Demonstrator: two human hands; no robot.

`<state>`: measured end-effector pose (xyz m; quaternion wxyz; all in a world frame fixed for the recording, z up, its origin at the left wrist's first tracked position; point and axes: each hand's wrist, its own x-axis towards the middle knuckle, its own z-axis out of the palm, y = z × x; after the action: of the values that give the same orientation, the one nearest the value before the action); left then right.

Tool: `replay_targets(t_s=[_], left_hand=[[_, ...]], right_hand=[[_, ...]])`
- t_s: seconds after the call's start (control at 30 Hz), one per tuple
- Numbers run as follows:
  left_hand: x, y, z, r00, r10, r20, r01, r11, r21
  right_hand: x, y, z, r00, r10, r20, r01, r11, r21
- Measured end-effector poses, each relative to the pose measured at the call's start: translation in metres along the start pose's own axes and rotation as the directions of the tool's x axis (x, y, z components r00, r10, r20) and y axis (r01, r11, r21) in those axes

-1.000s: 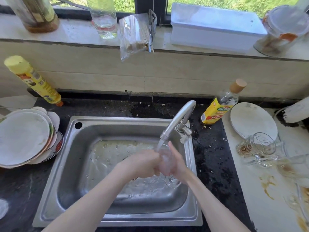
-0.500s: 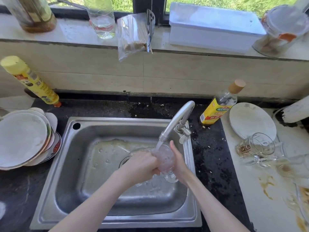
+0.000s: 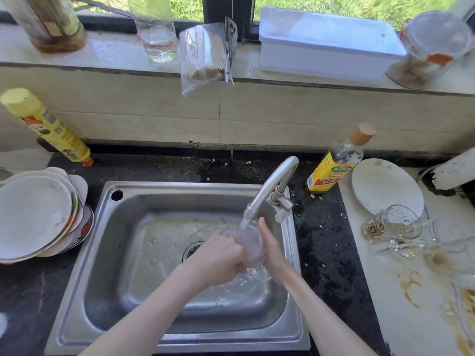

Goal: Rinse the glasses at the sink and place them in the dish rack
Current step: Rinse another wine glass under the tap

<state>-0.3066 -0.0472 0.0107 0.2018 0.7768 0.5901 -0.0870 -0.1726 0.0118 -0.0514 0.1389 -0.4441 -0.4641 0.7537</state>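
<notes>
A clear stemmed glass is held under the running faucet, over the steel sink. My left hand is curled around the glass's left side. My right hand cups the right side with its fingers wrapped behind the bowl. Water streams into the glass, and its round foot shows just below the hands. Several dirty glass mugs lie tipped on the stained white counter at the right.
A stack of white plates leans on the dark counter at the left. Behind the faucet stands a yellow-labelled bottle, with a white plate beside it. A yellow spray can stands back left. Jars and a white box line the windowsill.
The glass has shifted slightly up and closer under the spout. Both hands have turned a little around it while water keeps running.
</notes>
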Motion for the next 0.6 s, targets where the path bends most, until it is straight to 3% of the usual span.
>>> replay_targets(t_s=[0.13, 0.23, 0.33, 0.43, 0.53, 0.6], left_hand=[[-0.002, 0.005, -0.002, 0.967, -0.183, -0.180, 0.140, 0.964, -0.226], [-0.004, 0.008, -0.006, 0.975, -0.125, -0.183, 0.056, 0.938, -0.342], [-0.005, 0.001, -0.012, 0.997, 0.076, -0.027, -0.080, 0.974, -0.214], [-0.004, -0.003, -0.010, 0.997, 0.065, 0.027, -0.063, 0.993, -0.097], [-0.006, -0.003, -0.006, 0.989, 0.006, -0.147, -0.043, 0.968, -0.246], [-0.007, -0.004, -0.001, 0.956, -0.056, -0.288, -0.038, 0.950, -0.310]], right_hand=[[-0.003, 0.008, 0.007, 0.991, -0.103, -0.089, 0.102, 0.995, -0.008], [-0.002, 0.009, 0.006, 0.989, -0.070, -0.130, 0.064, 0.997, -0.046], [-0.002, 0.002, 0.000, 0.996, 0.050, -0.078, -0.045, 0.997, 0.060], [0.000, -0.001, -0.003, 0.990, 0.124, 0.062, -0.128, 0.990, 0.063], [-0.001, -0.004, -0.003, 0.991, 0.105, 0.085, -0.113, 0.989, 0.095], [-0.003, -0.006, 0.001, 0.999, 0.008, 0.044, -0.010, 0.999, 0.054]])
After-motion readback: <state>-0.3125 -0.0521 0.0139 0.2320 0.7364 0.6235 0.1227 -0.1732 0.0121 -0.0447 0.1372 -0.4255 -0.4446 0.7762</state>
